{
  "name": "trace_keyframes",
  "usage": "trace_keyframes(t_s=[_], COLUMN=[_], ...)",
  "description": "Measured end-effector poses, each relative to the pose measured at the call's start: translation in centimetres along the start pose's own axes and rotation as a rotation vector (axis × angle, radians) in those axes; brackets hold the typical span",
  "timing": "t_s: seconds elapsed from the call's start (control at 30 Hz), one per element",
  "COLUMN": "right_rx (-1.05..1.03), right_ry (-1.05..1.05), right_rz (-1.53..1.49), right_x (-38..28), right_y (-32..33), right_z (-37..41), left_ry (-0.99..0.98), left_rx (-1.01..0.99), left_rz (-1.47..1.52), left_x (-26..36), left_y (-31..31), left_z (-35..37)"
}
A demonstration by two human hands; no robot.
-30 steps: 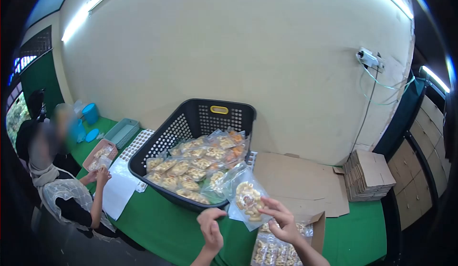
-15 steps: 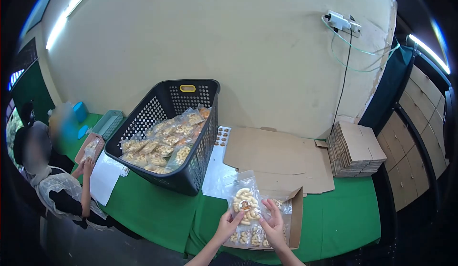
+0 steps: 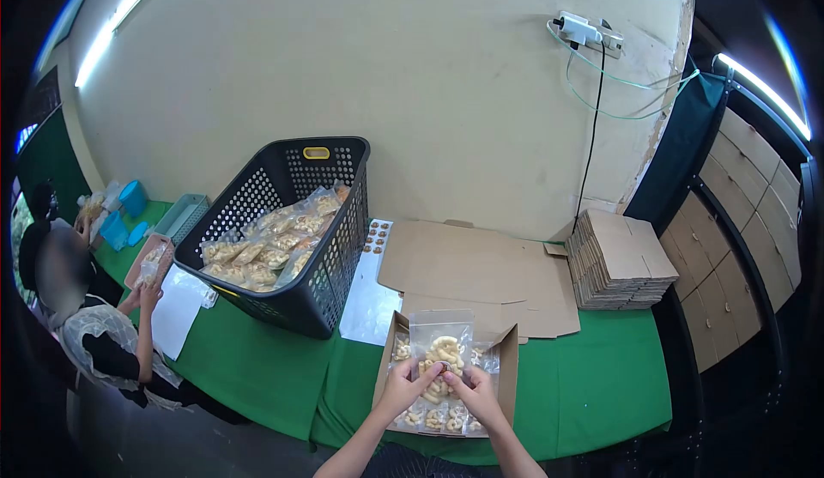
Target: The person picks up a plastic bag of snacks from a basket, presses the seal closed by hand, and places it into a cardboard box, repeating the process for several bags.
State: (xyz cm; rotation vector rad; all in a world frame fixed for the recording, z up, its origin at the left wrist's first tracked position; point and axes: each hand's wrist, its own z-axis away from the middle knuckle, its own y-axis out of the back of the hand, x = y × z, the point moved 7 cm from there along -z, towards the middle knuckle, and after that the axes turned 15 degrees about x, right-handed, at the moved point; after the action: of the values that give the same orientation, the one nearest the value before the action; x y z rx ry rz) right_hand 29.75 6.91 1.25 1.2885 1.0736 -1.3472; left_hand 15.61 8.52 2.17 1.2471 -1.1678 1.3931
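Note:
Between my hands is a clear zip bag of pale curved snacks (image 3: 443,343), held upright above an open cardboard box (image 3: 510,373). My left hand (image 3: 402,390) grips the bag's left side, fingers closed. On the other side my right hand (image 3: 475,394) is closed on it too. Both thumbs press near the middle, over a round brown sticker that they partly hide. Inside the box lie several similar snack bags (image 3: 435,417), partly covered by my hands and the held bag.
A black basket (image 3: 342,251) full of snack bags stands left of the box. Behind lie a sticker sheet (image 3: 365,293) and flattened cardboard (image 3: 481,263). Folded boxes (image 3: 620,263) are stacked at right. A co-worker (image 3: 112,341) at far left handles a bag over a pink basket (image 3: 137,265).
The view has shifted, so the basket and stack sit further left. My hands have drawn closer together on the bag, and my thumbs now meet over its sticker.

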Motion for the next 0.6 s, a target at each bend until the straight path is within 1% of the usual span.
trace_keyframes(t_s=[0.03,0.07,0.13,0.23,0.27,0.37,0.43,0.5,0.6], right_rx=[0.015,0.035,0.081,-0.022,-0.02,0.124,0.175,0.222,0.338], right_ry=[0.006,0.034,0.085,0.03,-0.012,0.032,0.048,0.077,0.241], right_rz=[0.033,-0.024,-0.141,0.175,0.102,-0.006,-0.095,-0.169,-0.08], right_x=[0.2,-0.2,-3.0,-1.8,-0.9,0.8,0.1,0.0,-0.4], right_y=[0.1,0.0,-0.9,-0.3,-0.3,0.7,0.8,1.1,1.4], right_z=[-0.1,-0.1,0.4,0.0,-0.2,-0.7,-0.6,-0.5,-0.7], left_ry=[-0.004,-0.032,-0.084,-0.081,-0.089,-0.099,-0.09,-0.1,-0.11], left_rx=[0.009,0.021,0.04,0.109,0.108,0.102,0.083,0.062,0.03], left_rz=[-0.067,-0.095,-0.157,-0.022,-0.054,-0.121,-0.135,-0.115,-0.072], left_x=[0.1,0.4,0.7,-1.2,-2.5,-4.0,-1.3,-1.1,-2.0], left_y=[0.1,0.2,0.2,0.0,0.0,-0.2,-0.9,-1.2,-1.3], left_z=[0.0,0.0,0.1,0.1,-0.2,-0.4,0.0,0.0,-0.3])
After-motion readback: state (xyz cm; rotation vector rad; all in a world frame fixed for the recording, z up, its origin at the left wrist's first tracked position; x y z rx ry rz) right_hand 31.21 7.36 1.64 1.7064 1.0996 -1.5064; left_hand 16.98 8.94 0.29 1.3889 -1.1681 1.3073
